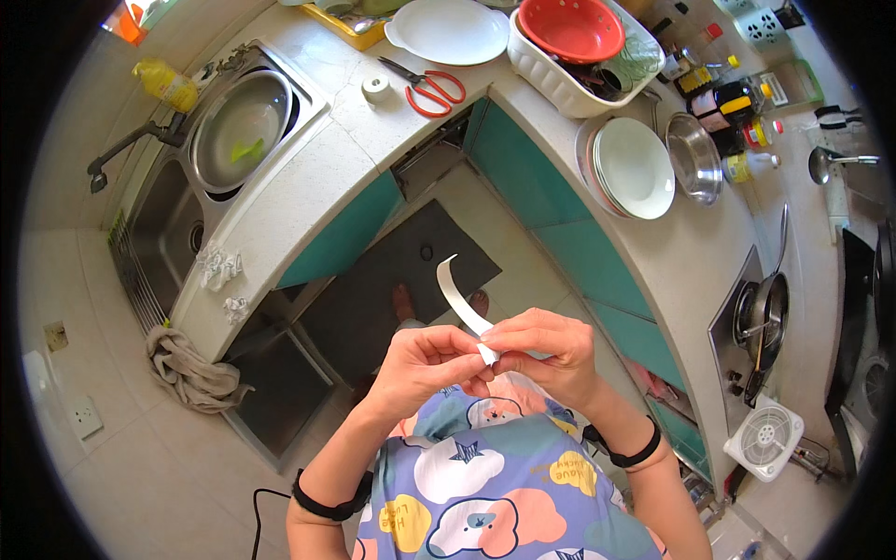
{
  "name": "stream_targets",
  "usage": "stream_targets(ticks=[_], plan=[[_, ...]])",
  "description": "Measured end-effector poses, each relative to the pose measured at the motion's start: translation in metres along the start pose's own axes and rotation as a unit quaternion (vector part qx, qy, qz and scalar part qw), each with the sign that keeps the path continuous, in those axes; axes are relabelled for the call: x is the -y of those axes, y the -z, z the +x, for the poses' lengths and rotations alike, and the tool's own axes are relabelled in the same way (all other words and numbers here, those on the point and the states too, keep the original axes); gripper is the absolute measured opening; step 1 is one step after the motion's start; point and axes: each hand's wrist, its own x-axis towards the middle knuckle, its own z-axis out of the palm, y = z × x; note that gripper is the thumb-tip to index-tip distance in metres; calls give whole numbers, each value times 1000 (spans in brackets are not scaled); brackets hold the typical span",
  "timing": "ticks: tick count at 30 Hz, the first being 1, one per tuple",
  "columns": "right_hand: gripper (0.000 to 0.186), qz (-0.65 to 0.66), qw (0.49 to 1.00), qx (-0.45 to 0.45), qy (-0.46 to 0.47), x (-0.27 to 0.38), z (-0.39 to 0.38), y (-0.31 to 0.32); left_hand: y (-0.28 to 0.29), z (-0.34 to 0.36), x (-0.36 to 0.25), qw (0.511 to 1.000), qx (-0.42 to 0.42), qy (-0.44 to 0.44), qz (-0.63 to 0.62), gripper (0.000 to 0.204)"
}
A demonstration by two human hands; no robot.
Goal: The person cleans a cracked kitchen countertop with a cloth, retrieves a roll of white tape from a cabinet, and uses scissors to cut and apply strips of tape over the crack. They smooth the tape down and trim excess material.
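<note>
A long, curling white strip (454, 291) is pinched between my two hands in front of my body, its free end bending up and away from me. My left hand (425, 366) grips it near the lower end with thumb and fingertips. Close against it, my right hand (549, 350) pinches the same end, where a small folded-looking white piece shows between the fingers. On the counter ahead lie red-handled scissors (433, 93), blades partly apart, beside a small white roll (375, 89) that looks like tape.
At left is a sink (168, 215) with a large metal basin (241, 131). Ahead stand a white oval dish (448, 33) and a red colander (571, 28) on a white tub. Stacked bowls (635, 168), several bottles (733, 103) and a pan (770, 308) line the right counter.
</note>
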Motion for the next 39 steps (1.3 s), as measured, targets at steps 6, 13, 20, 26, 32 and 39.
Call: stream_targets(ticks=[6, 13, 20, 26, 32, 39], plan=[[33, -96, 995, -1, 33, 9, 16, -19, 17, -10, -10, 1000, -17, -16, 2, 14], [33, -165, 986, -7, 40, 20, 28, -28, 26, -12, -21, 997, -41, -51, 48, 15], [34, -230, 969, -29, 88, 24, 36, -29, 31, -7, -27, 995, -40, -63, 63, 14], [32, -247, 962, -48, 108, 22, 40, -29, 31, -1, -34, 995, -34, -65, 63, 13], [36, -235, 969, -24, 75, 27, 42, -27, 31, 3, -35, 995, -49, -61, 60, 7], [30, -215, 973, -41, 65, 24, 44, -28, 28, 5, -32, 994, -58, -88, 42, 8]])
